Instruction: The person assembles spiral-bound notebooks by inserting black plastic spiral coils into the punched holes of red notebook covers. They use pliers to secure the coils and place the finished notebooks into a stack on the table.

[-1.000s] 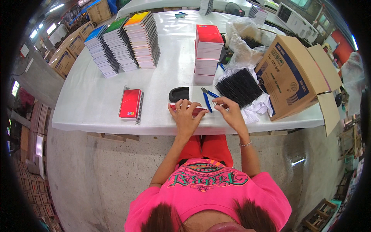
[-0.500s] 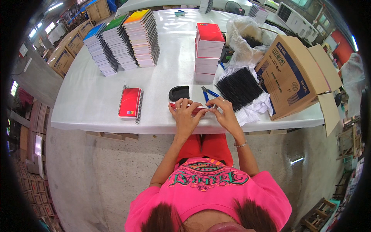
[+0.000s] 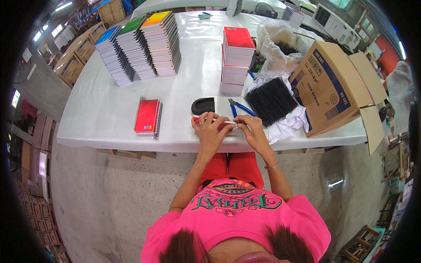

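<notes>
Near the table's front edge, my left hand (image 3: 211, 133) grips a small red-covered notebook (image 3: 196, 119) stood on edge, its fingers over the top and thumb in front. My right hand (image 3: 256, 134) pinches at the notebook's right end. What lies between those fingertips is too small to make out, and part of the notebook is hidden behind both hands. Just beyond lie blue-handled cutting pliers (image 3: 244, 108) and a curved black pad (image 3: 203, 105). A bundle of black spiral coils (image 3: 270, 101) rests on white cloth (image 3: 291, 125) to the right.
Red spiral notebooks (image 3: 148, 115) lie at left. Tall stacks of blue (image 3: 115, 57), green (image 3: 137, 48) and yellow (image 3: 161, 44) notebooks stand behind, with a red-topped stack (image 3: 238, 57) at centre. An open cardboard box (image 3: 329, 87) and a plastic bag (image 3: 274, 37) occupy the right side.
My right hand has shifted slightly at the notebook's end, with its fingers lower, so more of the pliers shows. My left hand keeps its grip.
</notes>
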`<state>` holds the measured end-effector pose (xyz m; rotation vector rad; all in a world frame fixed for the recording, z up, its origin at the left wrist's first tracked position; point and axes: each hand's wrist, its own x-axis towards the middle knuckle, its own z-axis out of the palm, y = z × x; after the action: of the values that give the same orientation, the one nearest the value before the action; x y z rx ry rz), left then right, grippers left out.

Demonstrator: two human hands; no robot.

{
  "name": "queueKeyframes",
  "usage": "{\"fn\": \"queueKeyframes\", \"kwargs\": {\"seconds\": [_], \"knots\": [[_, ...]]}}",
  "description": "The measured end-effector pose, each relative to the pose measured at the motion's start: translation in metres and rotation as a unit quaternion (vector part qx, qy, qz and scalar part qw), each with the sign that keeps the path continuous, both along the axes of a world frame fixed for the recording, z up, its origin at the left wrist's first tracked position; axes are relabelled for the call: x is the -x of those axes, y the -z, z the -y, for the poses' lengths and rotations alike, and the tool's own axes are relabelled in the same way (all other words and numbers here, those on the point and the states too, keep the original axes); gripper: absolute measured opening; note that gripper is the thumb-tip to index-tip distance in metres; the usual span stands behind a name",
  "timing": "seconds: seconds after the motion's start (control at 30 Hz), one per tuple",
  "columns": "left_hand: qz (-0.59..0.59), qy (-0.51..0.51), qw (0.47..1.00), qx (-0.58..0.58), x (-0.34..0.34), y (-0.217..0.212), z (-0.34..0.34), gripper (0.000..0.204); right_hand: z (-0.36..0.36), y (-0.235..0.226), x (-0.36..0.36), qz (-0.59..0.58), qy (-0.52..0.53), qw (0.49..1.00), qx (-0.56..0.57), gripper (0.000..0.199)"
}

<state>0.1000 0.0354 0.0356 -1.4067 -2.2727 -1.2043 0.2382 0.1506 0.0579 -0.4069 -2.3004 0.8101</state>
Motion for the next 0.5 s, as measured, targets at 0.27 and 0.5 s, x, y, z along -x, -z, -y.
{"fn": "queueKeyframes", "kwargs": {"seconds": [0.27,0.5], "knots": [[-0.022,0.008,0.999,0.022,0.002,-0.001,0.004,0.03,0.009,-0.017,-0.002,0.06,0.009,0.997,0.038,0.016],[-0.02,0.01,0.999,0.033,0.0,-0.005,0.004,0.032,0.002,-0.01,0.006,0.042,0.027,0.997,-0.055,0.014]]}}
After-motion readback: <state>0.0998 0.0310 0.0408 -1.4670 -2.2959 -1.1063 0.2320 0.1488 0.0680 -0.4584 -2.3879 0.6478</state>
